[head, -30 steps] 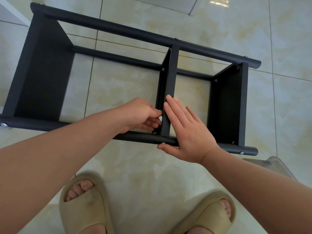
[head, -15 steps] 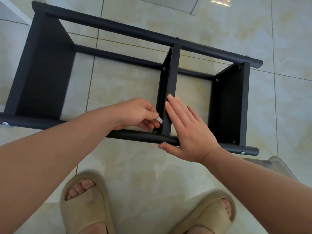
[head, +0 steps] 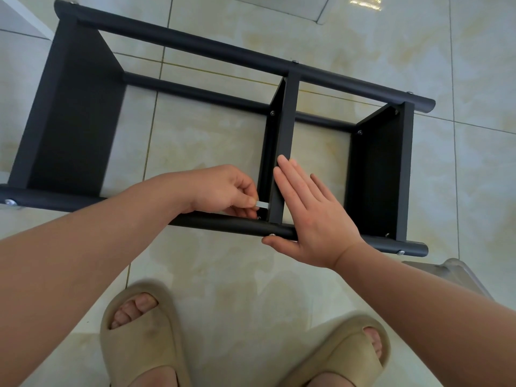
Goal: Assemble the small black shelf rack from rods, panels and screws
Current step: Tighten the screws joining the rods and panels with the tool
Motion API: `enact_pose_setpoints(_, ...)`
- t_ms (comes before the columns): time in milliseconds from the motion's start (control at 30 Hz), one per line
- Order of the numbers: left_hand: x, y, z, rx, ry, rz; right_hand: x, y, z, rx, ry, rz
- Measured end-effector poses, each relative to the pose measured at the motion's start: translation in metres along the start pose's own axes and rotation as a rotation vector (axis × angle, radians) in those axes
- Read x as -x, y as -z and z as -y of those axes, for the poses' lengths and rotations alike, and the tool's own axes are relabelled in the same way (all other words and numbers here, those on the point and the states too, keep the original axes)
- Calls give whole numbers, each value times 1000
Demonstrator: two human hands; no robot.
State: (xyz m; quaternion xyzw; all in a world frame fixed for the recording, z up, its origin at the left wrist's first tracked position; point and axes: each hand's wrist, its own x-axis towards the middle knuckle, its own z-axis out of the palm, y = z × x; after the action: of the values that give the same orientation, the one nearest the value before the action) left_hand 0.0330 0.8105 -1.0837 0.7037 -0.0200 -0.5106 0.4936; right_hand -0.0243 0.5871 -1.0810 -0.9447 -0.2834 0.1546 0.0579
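The rack (head: 75,113) lies sideways on the floor (head: 209,135). Left hand (head: 220,191) pinches a silvery key (head: 262,204) at the middle panel (head: 284,129)'s near corner. Right hand (head: 315,219) lies flat, fingers (head: 290,180) straight, probably bracing that panel.

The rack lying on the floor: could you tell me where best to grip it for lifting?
From above, I'd grasp the near rod and the far rod on bare spans between panels: both are round, uppermost and clear underneath.
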Motion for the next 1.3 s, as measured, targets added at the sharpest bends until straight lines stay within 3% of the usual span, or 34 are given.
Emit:
enact_pose_setpoints(100, 0, 0, 0, -24, 2, 11, 0, 0, 0, 8, 2, 5)
enact_pose_setpoints(267, -1, 0, -1, -261, -16, 21, 0, -1, 0, 8, 3, -2)
enact_pose_setpoints(500, -2, 1, -2, -334, -12, 85, 0, 0, -1, 3, -1, 1)
enact_pose_setpoints(867, 0, 6, 3, -514, -102, -112, 0, 1, 0, -6, 0, 4)
enact_pose_setpoints(1033, -6, -2, -4, -307, -136, -136, 0, 1, 0, -11, -1, 4)
enact_pose_setpoints(1300, -13, -15, -6, 255, 69, -144, 0, 0, 0, -14, 1, -10)
